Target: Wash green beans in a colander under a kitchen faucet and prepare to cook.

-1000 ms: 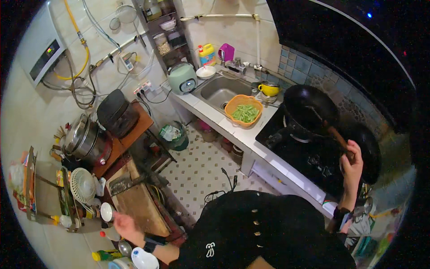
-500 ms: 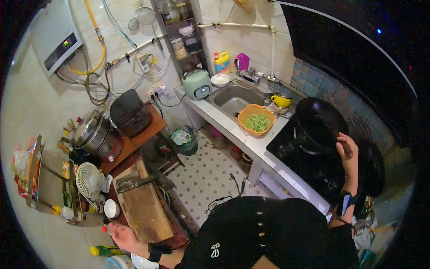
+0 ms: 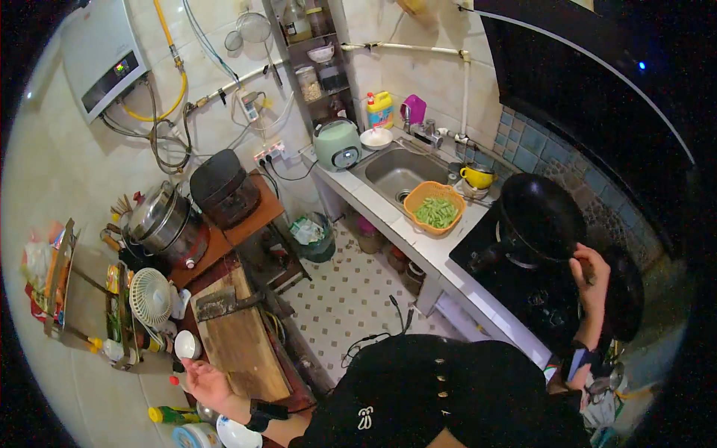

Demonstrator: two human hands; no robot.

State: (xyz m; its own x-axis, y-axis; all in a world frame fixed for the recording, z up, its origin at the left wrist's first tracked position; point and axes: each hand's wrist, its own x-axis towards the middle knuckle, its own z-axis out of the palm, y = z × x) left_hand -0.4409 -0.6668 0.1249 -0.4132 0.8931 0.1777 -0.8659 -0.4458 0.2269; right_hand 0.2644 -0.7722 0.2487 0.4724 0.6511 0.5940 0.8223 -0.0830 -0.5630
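At the stove, the right hand has its fingers curled around the handle of a black wok, which sits on the dark cooktop. Just left of the wok, an orange colander of green beans rests beside the sink. Across the room, the left hand hangs open, holding nothing, at the near corner of a wooden chopping board with a cleaver on it.

- A black top covers the torso, with a row of small pale buttons down the front and a small white emblem low on the chest.
- The left hand is bare, with a dark band at the wrist.
- The right hand is bare, a dark wristband below it.
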